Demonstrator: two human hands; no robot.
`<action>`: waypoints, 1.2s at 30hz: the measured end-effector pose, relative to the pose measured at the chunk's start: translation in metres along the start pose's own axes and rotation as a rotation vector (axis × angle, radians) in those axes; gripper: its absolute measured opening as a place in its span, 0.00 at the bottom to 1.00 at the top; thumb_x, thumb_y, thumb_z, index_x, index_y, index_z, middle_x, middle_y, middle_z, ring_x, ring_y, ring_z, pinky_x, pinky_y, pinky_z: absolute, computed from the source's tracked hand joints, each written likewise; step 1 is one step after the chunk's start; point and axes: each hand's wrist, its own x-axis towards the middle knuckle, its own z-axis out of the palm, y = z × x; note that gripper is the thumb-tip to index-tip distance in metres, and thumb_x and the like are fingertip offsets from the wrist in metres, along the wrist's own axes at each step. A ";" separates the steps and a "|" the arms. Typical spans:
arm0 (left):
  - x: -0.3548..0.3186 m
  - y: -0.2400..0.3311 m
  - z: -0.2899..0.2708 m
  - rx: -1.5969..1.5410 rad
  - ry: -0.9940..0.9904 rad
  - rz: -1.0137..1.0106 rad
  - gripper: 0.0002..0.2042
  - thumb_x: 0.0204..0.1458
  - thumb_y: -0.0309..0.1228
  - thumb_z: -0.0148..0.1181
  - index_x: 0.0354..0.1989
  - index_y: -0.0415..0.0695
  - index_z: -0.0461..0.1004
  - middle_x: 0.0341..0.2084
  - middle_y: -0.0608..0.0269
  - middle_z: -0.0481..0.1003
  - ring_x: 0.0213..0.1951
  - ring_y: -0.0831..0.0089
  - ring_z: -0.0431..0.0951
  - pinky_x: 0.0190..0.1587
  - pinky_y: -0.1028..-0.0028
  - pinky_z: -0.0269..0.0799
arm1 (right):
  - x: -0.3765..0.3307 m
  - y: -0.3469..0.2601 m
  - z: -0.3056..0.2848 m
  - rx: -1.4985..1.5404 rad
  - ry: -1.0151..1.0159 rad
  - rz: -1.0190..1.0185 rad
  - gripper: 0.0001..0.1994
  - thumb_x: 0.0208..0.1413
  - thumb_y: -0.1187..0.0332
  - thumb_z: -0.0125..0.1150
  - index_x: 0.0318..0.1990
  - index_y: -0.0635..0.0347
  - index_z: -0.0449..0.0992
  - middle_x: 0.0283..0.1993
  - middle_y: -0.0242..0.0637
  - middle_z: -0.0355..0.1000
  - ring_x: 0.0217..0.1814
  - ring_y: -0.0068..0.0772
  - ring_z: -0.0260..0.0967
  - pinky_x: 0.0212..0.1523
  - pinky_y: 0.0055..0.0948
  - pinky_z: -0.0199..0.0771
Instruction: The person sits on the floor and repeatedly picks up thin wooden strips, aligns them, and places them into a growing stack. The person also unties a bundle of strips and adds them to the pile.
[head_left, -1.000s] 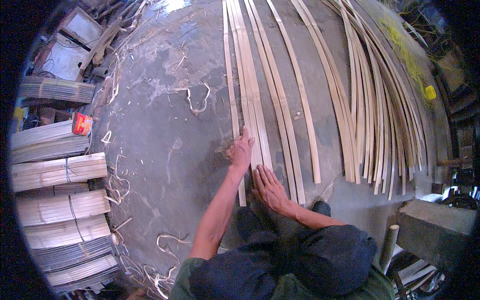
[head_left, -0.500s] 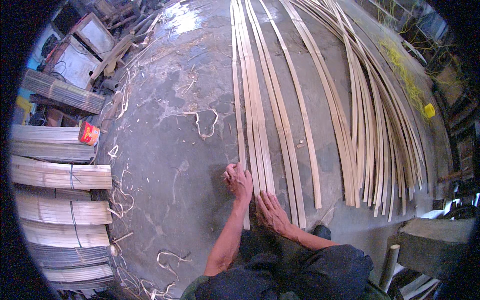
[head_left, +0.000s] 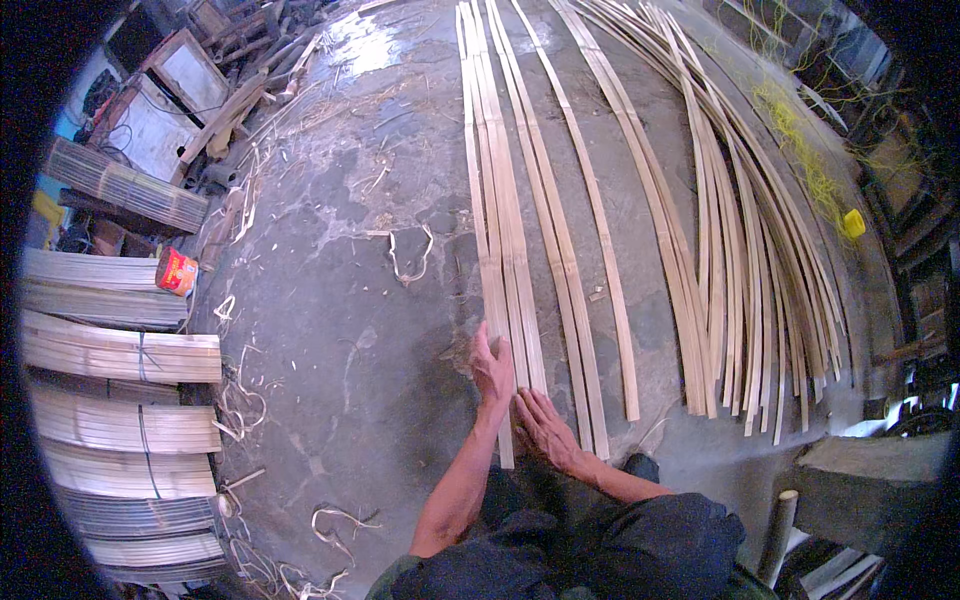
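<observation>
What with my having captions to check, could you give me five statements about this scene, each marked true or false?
1. The left hand is left of the right hand. True.
2. The right hand holds a knife. False: its fingers are at the near ends of some pale strips.
3. Bundles line the picture's left side. True.
4. A green container is by the bundles. False: it is a red container.
5. Yellow strands lie toward the picture's right. True.
</observation>
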 end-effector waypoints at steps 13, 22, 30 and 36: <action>-0.004 0.097 -0.009 -0.186 -0.035 0.004 0.22 0.57 0.28 0.52 0.60 0.35 0.61 0.43 0.45 0.70 0.42 0.52 0.73 0.48 0.59 0.68 | 0.005 -0.042 -0.054 0.777 0.131 0.388 0.28 0.65 0.69 0.44 0.70 0.56 0.45 0.42 0.51 0.73 0.36 0.44 0.72 0.37 0.38 0.72; -0.009 0.072 0.011 -0.137 -0.421 -0.050 0.22 0.56 0.28 0.51 0.59 0.33 0.62 0.43 0.43 0.70 0.44 0.50 0.72 0.48 0.59 0.68 | -0.001 -0.026 -0.056 0.747 0.303 0.625 0.25 0.65 0.72 0.45 0.69 0.59 0.51 0.29 0.34 0.68 0.26 0.22 0.62 0.27 0.26 0.67; -0.031 0.039 0.008 0.272 -0.326 0.349 0.24 0.57 0.34 0.52 0.61 0.37 0.63 0.60 0.49 0.63 0.62 0.54 0.61 0.66 0.54 0.51 | -0.016 0.008 -0.014 0.412 0.550 0.378 0.25 0.64 0.69 0.49 0.67 0.63 0.55 0.30 0.36 0.69 0.28 0.23 0.63 0.29 0.26 0.68; -0.035 0.025 0.002 0.389 -0.349 0.388 0.26 0.58 0.36 0.50 0.63 0.36 0.60 0.62 0.49 0.60 0.65 0.56 0.58 0.67 0.54 0.46 | -0.012 -0.029 -0.058 0.844 0.291 0.728 0.27 0.63 0.68 0.51 0.68 0.63 0.53 0.30 0.35 0.69 0.23 0.20 0.63 0.23 0.24 0.66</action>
